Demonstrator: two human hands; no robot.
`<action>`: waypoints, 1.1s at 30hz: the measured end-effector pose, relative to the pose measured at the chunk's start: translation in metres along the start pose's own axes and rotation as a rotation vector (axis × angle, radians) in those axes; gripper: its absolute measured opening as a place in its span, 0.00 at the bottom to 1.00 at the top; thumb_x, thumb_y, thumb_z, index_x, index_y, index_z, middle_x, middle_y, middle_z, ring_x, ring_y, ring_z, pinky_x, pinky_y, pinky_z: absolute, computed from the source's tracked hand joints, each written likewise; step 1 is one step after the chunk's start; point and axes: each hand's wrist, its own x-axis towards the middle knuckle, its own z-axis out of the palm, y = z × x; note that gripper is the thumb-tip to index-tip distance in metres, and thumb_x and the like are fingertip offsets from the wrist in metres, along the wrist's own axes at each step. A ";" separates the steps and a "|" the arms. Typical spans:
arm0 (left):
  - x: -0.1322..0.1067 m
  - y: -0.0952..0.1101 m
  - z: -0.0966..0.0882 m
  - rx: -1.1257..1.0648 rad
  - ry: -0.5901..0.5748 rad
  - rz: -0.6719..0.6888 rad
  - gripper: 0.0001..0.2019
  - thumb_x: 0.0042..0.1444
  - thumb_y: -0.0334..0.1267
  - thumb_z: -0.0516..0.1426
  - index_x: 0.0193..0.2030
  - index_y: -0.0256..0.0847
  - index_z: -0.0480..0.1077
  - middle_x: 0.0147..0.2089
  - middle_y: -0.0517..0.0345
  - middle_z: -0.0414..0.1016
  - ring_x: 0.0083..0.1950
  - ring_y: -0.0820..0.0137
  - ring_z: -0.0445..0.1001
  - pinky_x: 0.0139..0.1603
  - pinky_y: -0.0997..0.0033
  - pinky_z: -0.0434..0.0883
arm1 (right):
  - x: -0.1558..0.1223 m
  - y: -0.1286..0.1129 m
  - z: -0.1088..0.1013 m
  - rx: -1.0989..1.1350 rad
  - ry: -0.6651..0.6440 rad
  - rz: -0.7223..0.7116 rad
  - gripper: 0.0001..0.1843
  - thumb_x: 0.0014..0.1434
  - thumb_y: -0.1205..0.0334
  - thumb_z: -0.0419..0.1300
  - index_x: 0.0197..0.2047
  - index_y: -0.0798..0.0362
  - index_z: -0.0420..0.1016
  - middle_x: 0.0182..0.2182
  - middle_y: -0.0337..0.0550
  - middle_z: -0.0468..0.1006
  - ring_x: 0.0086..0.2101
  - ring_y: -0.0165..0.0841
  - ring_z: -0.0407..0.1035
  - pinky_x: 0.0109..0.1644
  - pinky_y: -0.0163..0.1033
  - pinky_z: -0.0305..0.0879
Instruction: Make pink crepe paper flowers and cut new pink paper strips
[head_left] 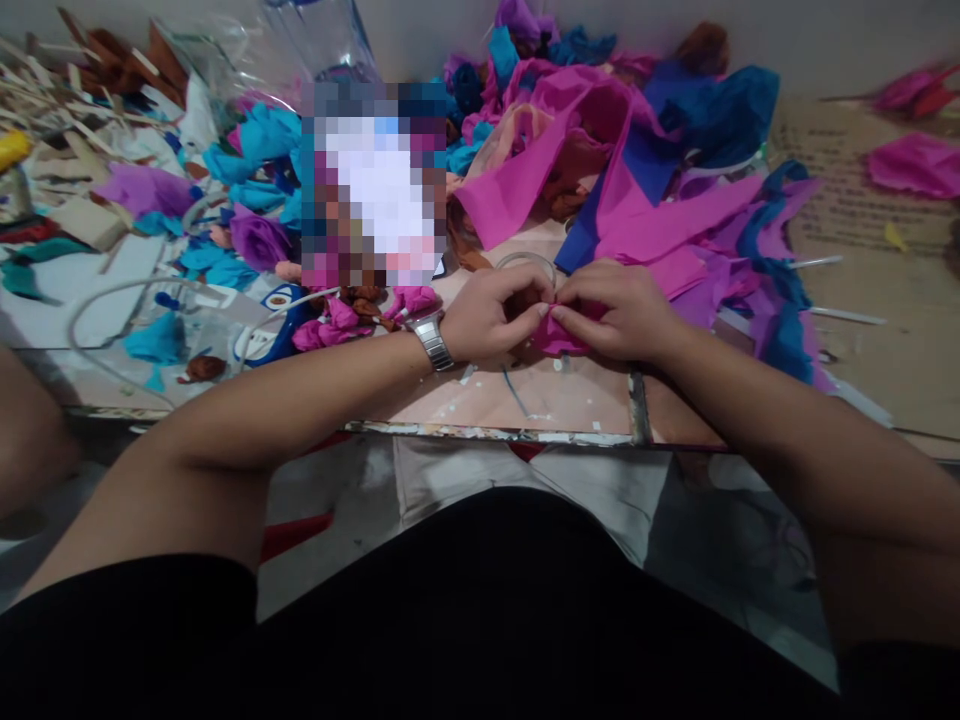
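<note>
My left hand (491, 315) and my right hand (619, 310) meet over a board (525, 395), fingers pinched together on a small piece of pink crepe paper (559, 338). A metal watch (431, 338) is on my left wrist. Both hands are closed on the paper, thumbs touching. A roll of clear tape (527, 262) lies just behind the hands. Small finished pink paper buds (334, 325) lie left of my left wrist.
Heaps of pink, blue and purple crepe strips (637, 170) fill the back right. Turquoise and purple paper flowers (255, 200) lie at the left with wooden sticks (67, 90). A white cable (112, 300) loops at left. Cardboard (862, 270) lies on the right.
</note>
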 end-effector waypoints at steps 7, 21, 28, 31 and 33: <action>0.000 0.002 -0.001 0.005 -0.041 -0.012 0.10 0.66 0.46 0.60 0.40 0.41 0.74 0.30 0.58 0.76 0.29 0.71 0.71 0.34 0.67 0.69 | 0.000 0.002 0.000 -0.008 -0.072 0.002 0.18 0.74 0.48 0.56 0.37 0.48 0.80 0.33 0.43 0.84 0.36 0.40 0.76 0.45 0.47 0.67; -0.001 -0.006 0.000 -0.002 -0.096 0.004 0.12 0.69 0.50 0.59 0.43 0.44 0.74 0.31 0.57 0.76 0.30 0.67 0.72 0.33 0.59 0.72 | -0.001 0.000 -0.002 -0.013 -0.141 0.060 0.19 0.74 0.47 0.56 0.38 0.46 0.80 0.34 0.44 0.83 0.37 0.43 0.76 0.47 0.50 0.68; 0.000 -0.006 -0.001 -0.047 -0.115 -0.036 0.09 0.67 0.51 0.61 0.43 0.49 0.76 0.31 0.55 0.77 0.34 0.63 0.73 0.37 0.55 0.72 | -0.002 0.002 -0.001 0.004 -0.176 0.091 0.18 0.73 0.45 0.57 0.37 0.45 0.79 0.33 0.44 0.82 0.36 0.42 0.74 0.45 0.51 0.68; -0.002 -0.003 0.000 -0.043 -0.145 -0.027 0.09 0.66 0.51 0.62 0.43 0.51 0.77 0.32 0.55 0.78 0.36 0.61 0.75 0.38 0.53 0.72 | 0.000 0.002 0.000 0.028 -0.213 0.105 0.16 0.71 0.45 0.59 0.36 0.43 0.78 0.31 0.43 0.80 0.34 0.41 0.72 0.42 0.51 0.67; -0.003 0.000 0.000 -0.024 -0.190 0.005 0.08 0.67 0.49 0.62 0.44 0.50 0.78 0.33 0.54 0.78 0.36 0.60 0.75 0.39 0.52 0.73 | 0.001 0.003 0.000 0.051 -0.233 0.104 0.15 0.70 0.45 0.61 0.36 0.44 0.78 0.31 0.43 0.80 0.35 0.41 0.71 0.43 0.50 0.67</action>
